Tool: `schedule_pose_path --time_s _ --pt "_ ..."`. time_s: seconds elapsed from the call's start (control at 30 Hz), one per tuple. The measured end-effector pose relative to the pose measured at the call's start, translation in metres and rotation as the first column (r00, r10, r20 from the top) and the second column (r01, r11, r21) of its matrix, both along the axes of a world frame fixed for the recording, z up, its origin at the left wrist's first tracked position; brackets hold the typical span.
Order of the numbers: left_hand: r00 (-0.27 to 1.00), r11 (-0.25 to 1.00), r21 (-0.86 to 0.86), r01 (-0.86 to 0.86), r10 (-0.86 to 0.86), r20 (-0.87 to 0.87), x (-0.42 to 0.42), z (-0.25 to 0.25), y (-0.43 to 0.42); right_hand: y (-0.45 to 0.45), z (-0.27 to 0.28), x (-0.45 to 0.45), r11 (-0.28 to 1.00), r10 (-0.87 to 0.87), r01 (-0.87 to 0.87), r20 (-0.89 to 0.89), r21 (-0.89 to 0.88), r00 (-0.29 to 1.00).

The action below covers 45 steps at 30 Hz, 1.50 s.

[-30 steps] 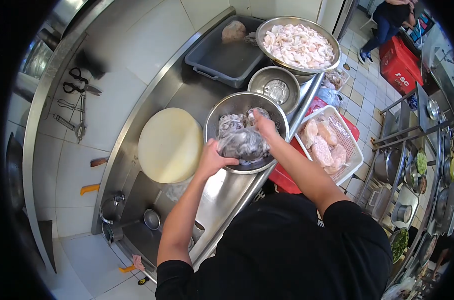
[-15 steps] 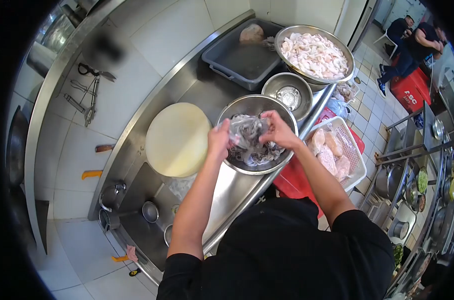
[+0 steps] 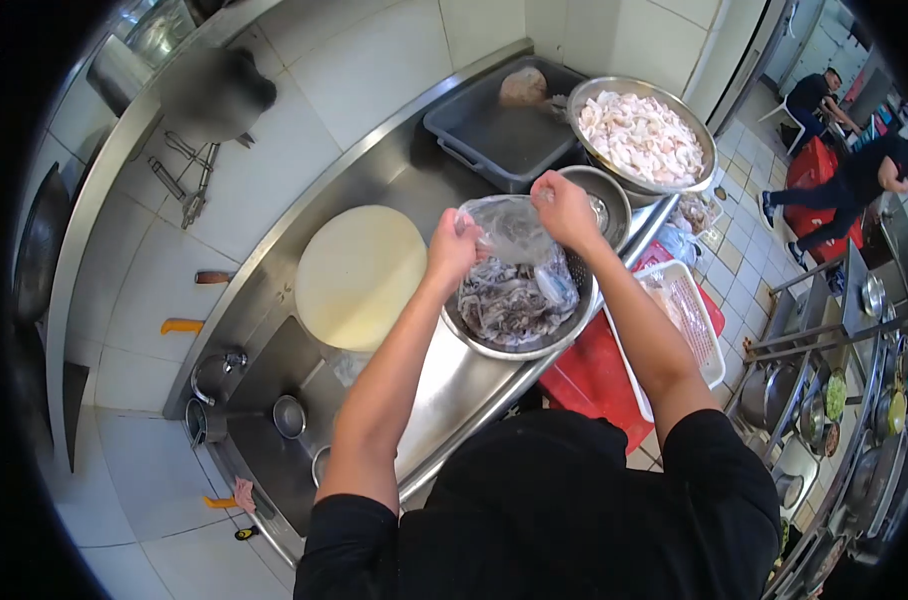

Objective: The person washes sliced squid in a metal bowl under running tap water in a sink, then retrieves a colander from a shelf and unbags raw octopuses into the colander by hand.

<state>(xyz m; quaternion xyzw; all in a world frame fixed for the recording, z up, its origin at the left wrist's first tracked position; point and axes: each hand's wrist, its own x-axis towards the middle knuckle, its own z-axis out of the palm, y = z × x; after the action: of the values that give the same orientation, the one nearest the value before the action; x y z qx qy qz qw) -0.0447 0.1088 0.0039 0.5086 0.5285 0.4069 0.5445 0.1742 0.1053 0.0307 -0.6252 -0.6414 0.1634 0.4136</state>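
Observation:
A clear plastic bag [image 3: 514, 228] is stretched between my two hands above a steel bowl [image 3: 534, 352]. My left hand [image 3: 456, 247] pinches its left side, and my right hand [image 3: 564, 208] grips its upper right edge. Dark grey and whitish pieces [image 3: 514, 302], perhaps seafood, lie in the bowl below; part of the bag hangs onto them. To the left is a round, pale cutting board [image 3: 362, 277]. Behind my right hand, a smaller steel bowl [image 3: 614, 200] is partly hidden.
A large bowl of pale pieces [image 3: 642, 138] and a grey tub [image 3: 504, 125] stand at the back. A white basket [image 3: 709, 330] with meat sits on the right over a red surface [image 3: 589, 385]. Two people [image 3: 859, 185] [image 3: 809, 100] are in the background.
Both hands have risen from the bowl and spread the bag, exposing the dark pieces below. The view has shifted, and the person in the background has moved right.

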Motion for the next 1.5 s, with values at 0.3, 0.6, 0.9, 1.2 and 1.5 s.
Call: schedule_pose_path --time_s 0.3,0.6,0.9,1.2,1.5 --pt "0.971 0.971 -0.221 -0.095 0.140 0.194 -0.045 -0.068 -0.036 0.004 -0.082 -0.005 0.859 0.466 -0.365 0.253 -0.360 0.848" --pt "0.967 0.899 0.358 -0.251 0.221 0.123 -0.082 -0.079 -0.106 -0.024 -0.027 -0.135 0.726 0.680 -0.664 0.331 -0.180 0.654" --pt "0.677 0.667 0.167 -0.726 0.649 0.348 -0.277 -0.082 -0.298 -0.142 0.022 -0.291 0.453 0.888 -0.889 -0.048 -0.068 0.456" --pt "0.485 0.590 -0.030 -0.807 0.633 -0.603 -0.413 -0.153 -0.686 -0.081 -0.051 -0.205 0.544 0.760 -0.728 -0.122 -0.416 0.638" --pt "0.279 0.552 0.182 -0.813 0.646 -0.711 -0.386 -0.175 -0.525 0.021 -0.068 -0.080 0.938 0.328 -0.324 0.015 -0.121 0.945"
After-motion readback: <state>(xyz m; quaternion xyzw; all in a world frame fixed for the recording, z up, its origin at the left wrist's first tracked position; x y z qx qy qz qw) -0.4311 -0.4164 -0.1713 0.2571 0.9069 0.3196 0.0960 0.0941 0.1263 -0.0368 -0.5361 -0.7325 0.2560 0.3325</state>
